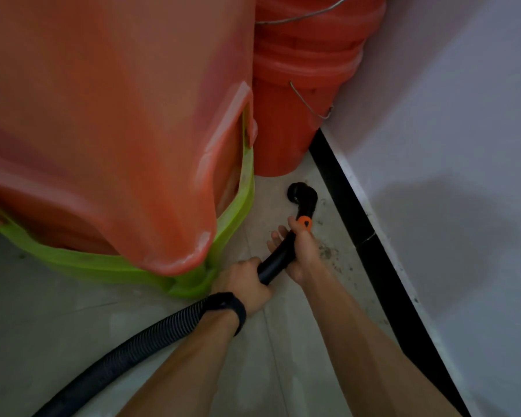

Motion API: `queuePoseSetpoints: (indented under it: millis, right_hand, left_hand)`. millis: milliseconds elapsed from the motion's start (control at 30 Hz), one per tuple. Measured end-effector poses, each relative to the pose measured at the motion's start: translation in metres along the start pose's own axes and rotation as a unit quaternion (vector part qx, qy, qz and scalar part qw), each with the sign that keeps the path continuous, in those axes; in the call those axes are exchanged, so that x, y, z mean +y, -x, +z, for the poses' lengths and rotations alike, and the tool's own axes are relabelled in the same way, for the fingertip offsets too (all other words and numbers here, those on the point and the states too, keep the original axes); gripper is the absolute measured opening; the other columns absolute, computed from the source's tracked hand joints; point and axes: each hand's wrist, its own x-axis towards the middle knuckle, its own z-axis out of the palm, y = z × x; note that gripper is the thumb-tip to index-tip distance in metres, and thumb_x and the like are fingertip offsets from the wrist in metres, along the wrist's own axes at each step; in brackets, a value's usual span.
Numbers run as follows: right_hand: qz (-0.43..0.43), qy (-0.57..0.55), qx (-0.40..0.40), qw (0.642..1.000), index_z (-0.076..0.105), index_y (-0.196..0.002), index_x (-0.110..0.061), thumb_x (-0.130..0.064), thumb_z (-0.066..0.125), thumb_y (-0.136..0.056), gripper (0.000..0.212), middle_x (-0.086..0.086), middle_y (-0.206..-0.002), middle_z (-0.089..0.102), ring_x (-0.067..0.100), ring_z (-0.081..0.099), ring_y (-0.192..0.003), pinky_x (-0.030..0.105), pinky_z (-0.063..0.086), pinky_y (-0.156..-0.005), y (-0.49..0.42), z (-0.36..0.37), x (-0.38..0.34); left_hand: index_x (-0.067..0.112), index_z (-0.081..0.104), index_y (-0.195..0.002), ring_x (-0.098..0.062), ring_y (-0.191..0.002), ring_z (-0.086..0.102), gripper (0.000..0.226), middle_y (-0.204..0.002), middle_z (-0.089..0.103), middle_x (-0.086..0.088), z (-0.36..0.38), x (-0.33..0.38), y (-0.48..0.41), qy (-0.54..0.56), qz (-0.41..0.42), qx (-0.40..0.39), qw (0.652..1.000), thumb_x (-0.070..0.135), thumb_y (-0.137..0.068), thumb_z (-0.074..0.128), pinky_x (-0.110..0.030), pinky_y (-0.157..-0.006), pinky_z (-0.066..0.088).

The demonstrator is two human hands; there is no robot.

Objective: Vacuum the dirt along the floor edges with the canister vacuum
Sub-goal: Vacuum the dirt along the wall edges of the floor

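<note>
Black ribbed hose (118, 353) ran from the near left to the left hand (244, 284), whose fingers were curled tight round the curved black wand (278, 257). Just right of it, the right hand (304, 251) gripped the same wand beside its orange collar (305, 221), thumb over, fingertips (278, 231) showing past the left side. The wand's long axis pointed far and slightly right, its nozzle (302, 195) on the floor (73, 326) between red buckets (298, 100) and black skirting (352, 212).

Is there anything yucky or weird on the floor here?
Yes. Dark specks of dirt lie scattered on the pale floor beside the black baseboard, just right of the right hand gripping the vacuum hose. Its nozzle sits farther along, near the orange buckets, so this patch looks not yet cleaned.
</note>
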Motion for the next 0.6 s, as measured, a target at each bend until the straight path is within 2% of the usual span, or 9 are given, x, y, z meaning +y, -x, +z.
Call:
queuePoseSetpoints:
  millis: [100, 300, 433, 600]
  right_hand:
    - [-0.029, 0.007, 0.019, 0.999, 0.052, -0.106, -0.012, -0.022, 0.063, -0.103, 0.015, 0.0, -0.066, 0.053, 0.013, 0.051, -0.05, 0.029, 0.049, -0.048, -0.008, -0.005, -0.007]
    - [-0.083, 0.103, 0.049, 0.99, 0.047, -0.093, -0.013, -0.014, 0.062, -0.101, 0.017, 0.002, -0.065, 0.049, 0.012, 0.048, -0.047, 0.028, 0.046, -0.044, -0.03, -0.009, -0.027]
    - [-0.105, 0.14, 0.048, 0.983, 0.046, -0.098, -0.012, -0.014, 0.063, -0.1, 0.017, 0.004, -0.063, 0.048, 0.014, 0.048, -0.046, 0.029, 0.047, -0.045, -0.044, -0.003, -0.026]
    - [-0.122, 0.153, 0.049, 0.98, 0.044, -0.108, -0.013, -0.017, 0.063, -0.1, 0.021, 0.003, -0.061, 0.051, 0.015, 0.05, -0.043, 0.029, 0.047, -0.044, -0.058, 0.008, -0.025]
  left_hand:
    - [0.032, 0.05, -0.083, -0.02, -0.069, 0.06, 0.016, -0.074, 0.057, 0.006, 0.011, 0.008, -0.011, 0.056, -0.002, -0.014, 0.998, 0.039, -0.072, 0.06, -0.029, -0.056, 0.048]
    - [0.034, 0.048, -0.085, -0.019, -0.074, 0.061, 0.02, -0.083, 0.06, 0.008, 0.03, 0.022, -0.029, 0.11, -0.014, -0.013, 0.994, 0.044, -0.07, 0.057, -0.027, -0.055, 0.042]
    - [0.034, 0.049, -0.084, -0.014, -0.071, 0.058, 0.019, -0.083, 0.058, 0.009, 0.038, 0.017, -0.036, 0.154, -0.03, -0.005, 0.988, 0.044, -0.073, 0.06, -0.024, -0.049, 0.034]
    - [0.034, 0.046, -0.078, -0.014, -0.069, 0.057, 0.018, -0.082, 0.058, 0.005, 0.037, 0.011, -0.051, 0.17, -0.034, 0.003, 0.985, 0.04, -0.075, 0.062, -0.025, -0.05, 0.036]
